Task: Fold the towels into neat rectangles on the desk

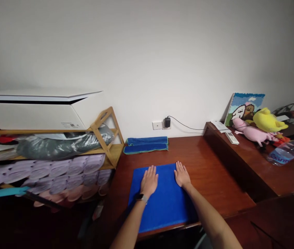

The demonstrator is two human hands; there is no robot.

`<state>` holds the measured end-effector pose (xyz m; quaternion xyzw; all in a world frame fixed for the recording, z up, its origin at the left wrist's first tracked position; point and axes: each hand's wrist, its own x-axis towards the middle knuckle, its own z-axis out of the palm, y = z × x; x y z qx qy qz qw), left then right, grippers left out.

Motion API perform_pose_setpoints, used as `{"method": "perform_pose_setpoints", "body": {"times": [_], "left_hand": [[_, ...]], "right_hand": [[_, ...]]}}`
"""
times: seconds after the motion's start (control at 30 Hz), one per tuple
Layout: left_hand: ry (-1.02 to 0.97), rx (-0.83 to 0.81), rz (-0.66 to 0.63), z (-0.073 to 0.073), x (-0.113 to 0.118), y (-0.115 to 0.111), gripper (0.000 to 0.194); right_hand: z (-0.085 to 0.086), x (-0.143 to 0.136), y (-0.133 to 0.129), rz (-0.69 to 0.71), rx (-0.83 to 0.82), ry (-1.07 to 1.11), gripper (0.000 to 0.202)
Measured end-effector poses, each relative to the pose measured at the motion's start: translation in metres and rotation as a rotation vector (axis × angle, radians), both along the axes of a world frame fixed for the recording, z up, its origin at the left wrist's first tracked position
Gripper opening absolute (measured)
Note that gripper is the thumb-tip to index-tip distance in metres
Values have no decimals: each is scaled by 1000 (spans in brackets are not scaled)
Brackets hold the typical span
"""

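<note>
A bright blue cloth point(164, 204) lies spread flat on the brown wooden table, its near edge by the table's front. My left hand point(149, 181) rests flat on its upper left part, fingers stretched out and pointing away from me. A watch point(142, 197) is on my left wrist. Lying flat at the cloth's far right corner is my right hand point(182, 174), partly over the edge, its fingers straight. Behind, near the wall, sits a folded blue cloth point(146, 145) with light green edging; neither hand touches it.
To the left, a wooden shelf point(109, 138) holds a white box point(32, 112) and several lilac slippers point(75, 167). A higher brown surface point(253, 160) on the right carries plush toys point(267, 121), a remote point(231, 138) and a plastic bottle point(288, 152). A black charger point(167, 121) is plugged in, its cord running right.
</note>
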<state>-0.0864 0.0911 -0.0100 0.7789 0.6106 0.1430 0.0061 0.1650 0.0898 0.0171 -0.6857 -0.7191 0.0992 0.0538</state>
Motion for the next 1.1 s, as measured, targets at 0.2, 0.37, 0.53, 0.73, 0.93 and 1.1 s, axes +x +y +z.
{"method": "perform_pose_setpoints", "body": {"times": [0.2,0.37,0.53,0.73,0.93,1.1], "left_hand": [[1,-23,156,3,-91,6,66],[-13,-31,154,8,-94,12,65],[-32,51,164,19,-96,-9,67],[-64,181,-178,11,17,-58,63],[-33,80,-97,-5,27,-70,62],[-28,107,216,-19,-93,-89,68]], "right_hand": [[3,-1,3,0,-17,-23,71],[17,-1,8,11,-54,-28,71],[21,4,-18,8,23,1,70],[-2,1,-71,-4,32,9,69],[1,-3,-78,1,-8,7,69],[4,-5,-75,-17,-4,12,68]]}}
